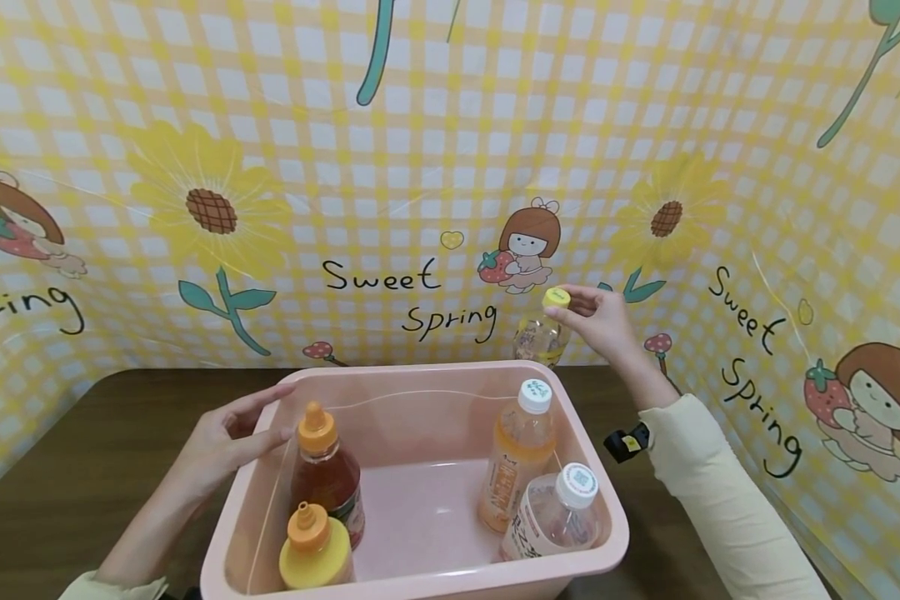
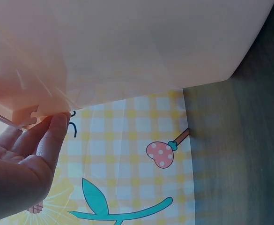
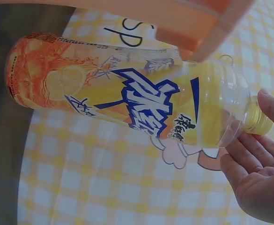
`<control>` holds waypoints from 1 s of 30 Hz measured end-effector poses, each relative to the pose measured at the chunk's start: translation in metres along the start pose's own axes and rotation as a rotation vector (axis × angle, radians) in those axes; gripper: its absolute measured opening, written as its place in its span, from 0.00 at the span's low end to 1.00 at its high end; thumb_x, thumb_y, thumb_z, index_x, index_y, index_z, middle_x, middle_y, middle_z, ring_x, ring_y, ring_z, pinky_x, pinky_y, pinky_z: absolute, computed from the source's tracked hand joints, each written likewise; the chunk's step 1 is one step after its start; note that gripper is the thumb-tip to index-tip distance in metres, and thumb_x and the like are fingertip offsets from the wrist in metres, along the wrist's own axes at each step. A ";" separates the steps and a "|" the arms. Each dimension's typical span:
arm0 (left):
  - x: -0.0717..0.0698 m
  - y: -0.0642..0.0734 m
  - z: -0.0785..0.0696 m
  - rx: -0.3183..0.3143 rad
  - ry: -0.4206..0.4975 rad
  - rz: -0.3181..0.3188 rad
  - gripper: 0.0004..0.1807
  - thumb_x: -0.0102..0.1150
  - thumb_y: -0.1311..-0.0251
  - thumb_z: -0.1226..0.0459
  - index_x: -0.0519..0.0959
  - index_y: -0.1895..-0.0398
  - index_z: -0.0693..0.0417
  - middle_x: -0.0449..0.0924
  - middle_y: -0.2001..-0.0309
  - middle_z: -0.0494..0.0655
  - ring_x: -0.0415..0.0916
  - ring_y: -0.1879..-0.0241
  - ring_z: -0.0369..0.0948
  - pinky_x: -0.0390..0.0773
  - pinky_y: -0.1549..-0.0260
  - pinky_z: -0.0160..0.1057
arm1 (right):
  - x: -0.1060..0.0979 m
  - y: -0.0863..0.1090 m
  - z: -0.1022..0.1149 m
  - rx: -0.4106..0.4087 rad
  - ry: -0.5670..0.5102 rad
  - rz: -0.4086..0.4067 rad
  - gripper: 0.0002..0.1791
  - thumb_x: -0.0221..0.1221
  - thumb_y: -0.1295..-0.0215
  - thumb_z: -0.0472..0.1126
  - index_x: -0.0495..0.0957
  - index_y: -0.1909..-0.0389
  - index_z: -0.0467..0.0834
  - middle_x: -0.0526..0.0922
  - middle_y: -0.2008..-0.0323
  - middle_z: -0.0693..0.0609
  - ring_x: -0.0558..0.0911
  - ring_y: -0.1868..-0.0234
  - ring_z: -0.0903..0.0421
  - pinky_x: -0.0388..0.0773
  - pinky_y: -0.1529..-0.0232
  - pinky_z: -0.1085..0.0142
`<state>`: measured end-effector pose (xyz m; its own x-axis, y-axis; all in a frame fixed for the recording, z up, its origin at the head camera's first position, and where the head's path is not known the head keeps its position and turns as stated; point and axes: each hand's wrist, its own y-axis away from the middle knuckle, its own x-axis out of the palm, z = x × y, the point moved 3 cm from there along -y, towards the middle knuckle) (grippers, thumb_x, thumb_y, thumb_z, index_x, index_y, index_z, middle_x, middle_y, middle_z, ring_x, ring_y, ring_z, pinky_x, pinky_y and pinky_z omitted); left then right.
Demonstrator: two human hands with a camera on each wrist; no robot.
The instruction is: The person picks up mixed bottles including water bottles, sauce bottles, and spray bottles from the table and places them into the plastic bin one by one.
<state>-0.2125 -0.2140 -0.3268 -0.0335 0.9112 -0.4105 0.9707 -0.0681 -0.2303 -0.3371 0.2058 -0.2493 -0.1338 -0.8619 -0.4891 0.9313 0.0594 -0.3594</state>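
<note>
In the head view, my right hand (image 1: 602,323) pinches the yellow cap (image 1: 557,297) of a clear drink bottle (image 1: 538,342) upright behind the tub. The right wrist view shows that bottle's orange and yellow label (image 3: 127,93) with blue characters. Its base is near the dark tabletop; whether it touches, I cannot tell. At the left, my left hand (image 1: 221,446) grips the rim of a pink plastic tub (image 1: 412,375), thumb over the edge. From below, the left wrist view shows the fingers (image 2: 52,140) against the tub's outer side.
Inside the tub, a brown sauce bottle (image 1: 330,479) and a yellow squeeze bottle (image 1: 317,557) stand left. An orange drink bottle (image 1: 513,471) and a clear white-capped bottle (image 1: 551,525) stand right. Behind the dark table (image 1: 67,467) hangs a yellow checked cloth (image 1: 390,183).
</note>
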 end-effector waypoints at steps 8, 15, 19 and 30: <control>0.000 0.000 0.000 -0.006 -0.001 0.000 0.29 0.61 0.44 0.61 0.68 0.39 0.57 0.72 0.53 0.21 0.68 0.57 0.25 0.71 0.64 0.26 | -0.008 0.004 0.009 -0.054 -0.049 -0.040 0.25 0.63 0.44 0.42 0.74 0.48 0.33 0.78 0.52 0.38 0.79 0.52 0.49 0.75 0.60 0.74; 0.000 0.001 0.000 0.011 -0.002 -0.006 0.28 0.61 0.45 0.62 0.69 0.40 0.59 0.71 0.53 0.20 0.68 0.57 0.25 0.70 0.64 0.25 | -0.021 0.007 0.015 -0.075 -0.130 -0.084 0.25 0.63 0.44 0.41 0.73 0.48 0.31 0.76 0.51 0.35 0.80 0.55 0.61 0.74 0.59 0.75; 0.000 0.001 -0.001 0.017 0.003 -0.004 0.28 0.61 0.44 0.62 0.68 0.40 0.59 0.71 0.53 0.20 0.68 0.57 0.25 0.70 0.64 0.25 | -0.029 0.010 0.020 -0.082 -0.162 -0.130 0.26 0.63 0.44 0.41 0.72 0.47 0.31 0.76 0.51 0.35 0.80 0.60 0.69 0.75 0.60 0.75; 0.000 0.000 0.000 0.006 -0.002 0.002 0.28 0.61 0.45 0.62 0.68 0.39 0.58 0.72 0.53 0.22 0.70 0.59 0.27 0.72 0.65 0.28 | -0.046 0.016 0.032 -0.150 -0.303 -0.246 0.25 0.63 0.45 0.38 0.72 0.48 0.29 0.82 0.66 0.65 0.80 0.63 0.70 0.74 0.61 0.77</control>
<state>-0.2122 -0.2139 -0.3265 -0.0316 0.9103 -0.4127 0.9694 -0.0726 -0.2343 -0.3049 0.2305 -0.2077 -0.2193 -0.9674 -0.1264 0.8213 -0.1131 -0.5592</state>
